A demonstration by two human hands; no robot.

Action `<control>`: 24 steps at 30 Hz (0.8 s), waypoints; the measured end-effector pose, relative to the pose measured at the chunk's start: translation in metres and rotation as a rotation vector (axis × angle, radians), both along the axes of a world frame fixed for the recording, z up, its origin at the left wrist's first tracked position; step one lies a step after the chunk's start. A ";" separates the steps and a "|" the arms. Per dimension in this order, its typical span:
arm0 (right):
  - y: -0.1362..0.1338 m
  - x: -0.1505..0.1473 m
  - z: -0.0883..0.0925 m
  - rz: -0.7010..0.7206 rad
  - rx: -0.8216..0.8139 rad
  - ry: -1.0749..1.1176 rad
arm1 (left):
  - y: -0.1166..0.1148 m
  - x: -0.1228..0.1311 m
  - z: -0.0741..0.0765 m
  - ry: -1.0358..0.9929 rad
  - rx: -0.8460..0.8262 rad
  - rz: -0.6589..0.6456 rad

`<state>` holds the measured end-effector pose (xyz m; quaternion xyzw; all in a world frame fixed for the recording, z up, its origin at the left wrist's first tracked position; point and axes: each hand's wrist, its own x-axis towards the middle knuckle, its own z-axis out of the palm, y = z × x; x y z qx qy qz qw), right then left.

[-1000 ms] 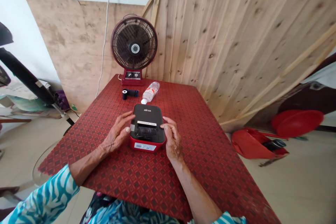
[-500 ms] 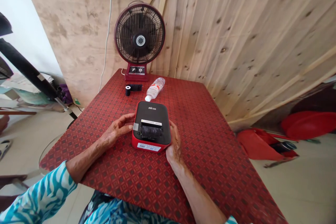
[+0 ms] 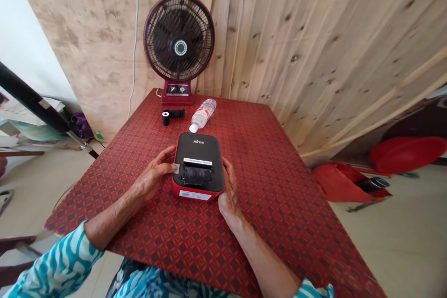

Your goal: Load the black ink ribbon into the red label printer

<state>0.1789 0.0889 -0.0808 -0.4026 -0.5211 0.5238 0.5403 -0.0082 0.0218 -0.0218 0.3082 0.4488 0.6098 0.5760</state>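
A small printer (image 3: 197, 151) with a black top and red sides sits flat on the red patterned table (image 3: 272, 167). White labels mark its top and its near side, and a dark window is set in the top. My left hand (image 3: 158, 171) grips its left side, the thumb at a grey tab (image 3: 176, 168) on the edge and the other fingers along the wall. Against the right side rests my right hand (image 3: 229, 188), fingers wrapped around the edge; its fingertips are partly hidden.
Behind the printer a clear plastic bottle (image 3: 203, 115) with a white cap lies on its side. A small black roll (image 3: 165, 118) with a strip unrolled is left of it. A dark red fan (image 3: 179, 46) stands at the back. Red items (image 3: 349, 181) lie beyond the table's right edge.
The view has shifted slightly, so everything appears a little further left and up. My left thumb has come closer onto the grey tab. Both hands remain at the printer's sides.
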 end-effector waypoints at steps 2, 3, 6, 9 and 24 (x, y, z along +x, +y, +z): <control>-0.001 0.000 0.003 0.008 -0.005 -0.008 | 0.002 -0.002 0.003 0.005 -0.018 -0.023; -0.001 0.000 0.004 0.009 -0.004 -0.014 | 0.002 -0.003 0.004 0.011 -0.026 -0.039; -0.002 0.001 0.008 0.003 -0.002 -0.041 | 0.002 -0.005 0.005 0.044 -0.035 -0.065; -0.003 0.002 0.010 0.003 -0.013 -0.056 | 0.001 -0.005 0.006 0.096 -0.006 -0.071; -0.004 0.000 0.011 -0.027 0.022 -0.059 | 0.003 -0.005 0.005 0.106 0.007 -0.080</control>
